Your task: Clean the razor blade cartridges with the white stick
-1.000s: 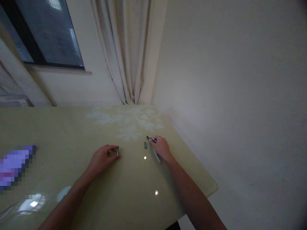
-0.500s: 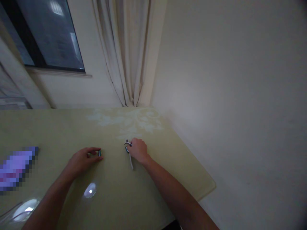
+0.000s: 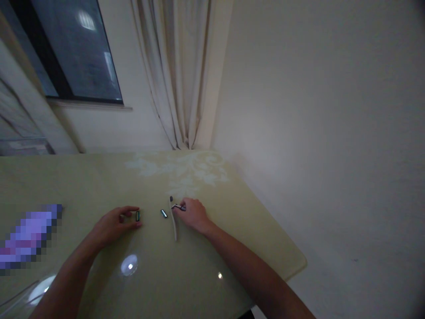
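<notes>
My left hand [image 3: 114, 226] pinches a small dark rectangular piece with a greenish face [image 3: 137, 216], like a razor cartridge, upright between thumb and fingers just over the table. In my right hand [image 3: 194, 215] is a slim dark and silver razor handle [image 3: 179, 207], its bare neck pointing left; the rest is hidden in the fingers. That neck overlaps a toothbrush [image 3: 174, 226] with a pale handle and dark head, lying lengthwise on the table. Between the hands, a second small cartridge [image 3: 164, 213] with a shiny face lies at a slant, left of the toothbrush.
The glossy yellow-green table [image 3: 159, 274] ends at a rounded right corner beside the wall. A blurred purple item [image 3: 29, 237] lies at the left. Curtains [image 3: 177, 79] hang beyond the far edge, next to a dark window [image 3: 79, 48].
The small cartridge by my right fingers now lies apart from them, farther left. My right hand has shifted slightly, baring the toothbrush's head. My left hand keeps its pinch. The view has shifted a little.
</notes>
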Tool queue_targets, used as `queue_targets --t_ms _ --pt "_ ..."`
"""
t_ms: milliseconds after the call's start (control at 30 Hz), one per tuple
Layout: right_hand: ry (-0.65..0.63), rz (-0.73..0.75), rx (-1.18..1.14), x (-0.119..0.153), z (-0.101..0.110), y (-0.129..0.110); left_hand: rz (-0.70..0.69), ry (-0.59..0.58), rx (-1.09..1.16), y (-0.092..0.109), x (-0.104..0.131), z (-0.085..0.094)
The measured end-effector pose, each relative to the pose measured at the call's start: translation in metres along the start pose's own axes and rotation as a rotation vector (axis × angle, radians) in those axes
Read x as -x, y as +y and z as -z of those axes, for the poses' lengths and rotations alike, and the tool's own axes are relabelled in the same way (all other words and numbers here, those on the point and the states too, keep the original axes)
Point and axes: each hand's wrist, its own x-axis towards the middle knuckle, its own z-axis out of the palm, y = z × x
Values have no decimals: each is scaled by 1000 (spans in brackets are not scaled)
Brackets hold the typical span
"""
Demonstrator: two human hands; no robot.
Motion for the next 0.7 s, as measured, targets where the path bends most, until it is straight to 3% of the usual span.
queue_targets --t_ms 133,267,333,533,700 --pt "30 17 -88 18 10 26 -46 33 -156 24 7 -10" --pt "12 64 -256 20 10 34 -141 49 -309 69 23 -37" --pt "2 96 -378 18 8 34 -149 65 -358 81 28 -49" --pt "-63 91 -709 16 8 31 -255 104 -295 75 27 -54" --pt "-220 -5 -1085 25 18 22 -546 384 41 86 38 -46"
